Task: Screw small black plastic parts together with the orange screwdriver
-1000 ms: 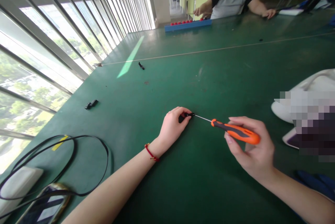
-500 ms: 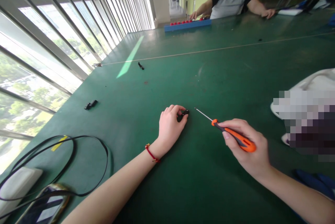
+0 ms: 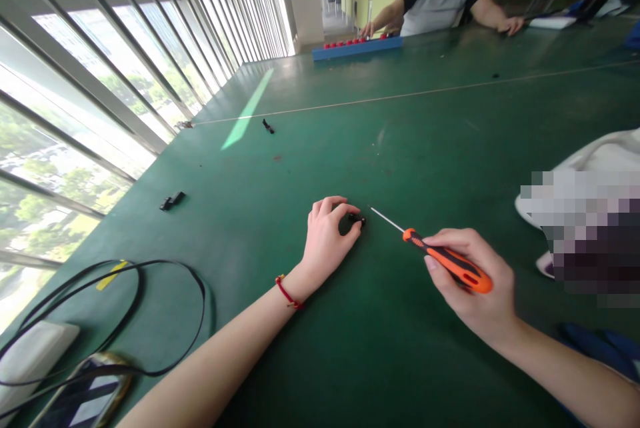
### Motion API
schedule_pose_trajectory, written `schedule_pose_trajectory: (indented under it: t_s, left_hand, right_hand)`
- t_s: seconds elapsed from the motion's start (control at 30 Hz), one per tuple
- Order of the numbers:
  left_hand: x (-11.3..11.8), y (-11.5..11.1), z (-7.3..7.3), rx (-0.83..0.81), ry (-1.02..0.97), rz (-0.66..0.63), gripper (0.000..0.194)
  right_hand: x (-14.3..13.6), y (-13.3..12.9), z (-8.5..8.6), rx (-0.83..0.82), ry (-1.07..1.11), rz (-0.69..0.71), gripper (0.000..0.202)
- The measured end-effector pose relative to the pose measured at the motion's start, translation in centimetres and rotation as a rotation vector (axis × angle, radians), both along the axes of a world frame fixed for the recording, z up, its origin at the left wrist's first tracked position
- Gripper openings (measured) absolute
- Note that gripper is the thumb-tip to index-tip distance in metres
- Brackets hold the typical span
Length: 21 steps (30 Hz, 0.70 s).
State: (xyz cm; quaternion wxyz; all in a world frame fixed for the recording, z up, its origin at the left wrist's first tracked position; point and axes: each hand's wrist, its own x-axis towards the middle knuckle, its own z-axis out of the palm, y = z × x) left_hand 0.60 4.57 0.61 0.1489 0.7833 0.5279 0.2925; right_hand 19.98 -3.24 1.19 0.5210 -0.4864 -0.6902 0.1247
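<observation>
Near the middle of the green table, my left hand (image 3: 327, 235) has its thumb and fingertips around a small black part (image 3: 357, 219), partly hidden by the fingers. A red string bracelet is on that wrist. To the right, my right hand (image 3: 477, 285) is closed on the handle of an orange and black screwdriver (image 3: 450, 261). Its thin metal shaft points up and left, and the tip is just right of the black part, apart from it.
Black pieces lie on the table (image 3: 310, 161) at left (image 3: 173, 201) and farther back (image 3: 269, 126). A looped black cable (image 3: 204, 301), a phone (image 3: 90, 391) and a white object (image 3: 37, 348) are lower left. Pale cloth (image 3: 600, 155) lies right. Across sits a person (image 3: 437, 5) by a blue rack (image 3: 357, 49).
The black part has turned and shifted slightly right between my left fingertips, and the gap between thumb and fingers looks wider. The screwdriver has barely moved.
</observation>
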Motion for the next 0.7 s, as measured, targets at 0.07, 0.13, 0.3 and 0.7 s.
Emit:
schedule_pose_trajectory:
  t_s: [0.07,0.13,0.3,0.7]
  left_hand:
    - [-0.05,0.02,0.0,-0.007,-0.006,-0.01,0.011]
    - [-0.08,-0.04,0.07,-0.008,-0.011,-0.02,0.009]
    - [-0.02,-0.17,0.2,-0.026,-0.041,-0.031,0.009]
    - [-0.07,-0.05,0.06,-0.029,-0.115,-0.059,0.01]
  right_hand:
    - [0.03,0.0,0.12,0.0,-0.024,-0.005,0.014]
    - [0.07,-0.01,0.22,-0.001,-0.033,-0.017,0.012]
    - [0.15,-0.01,0.35,0.015,-0.047,-0.003,0.012]
    - [0.29,-0.05,0.22,-0.02,-0.048,0.015,0.011]
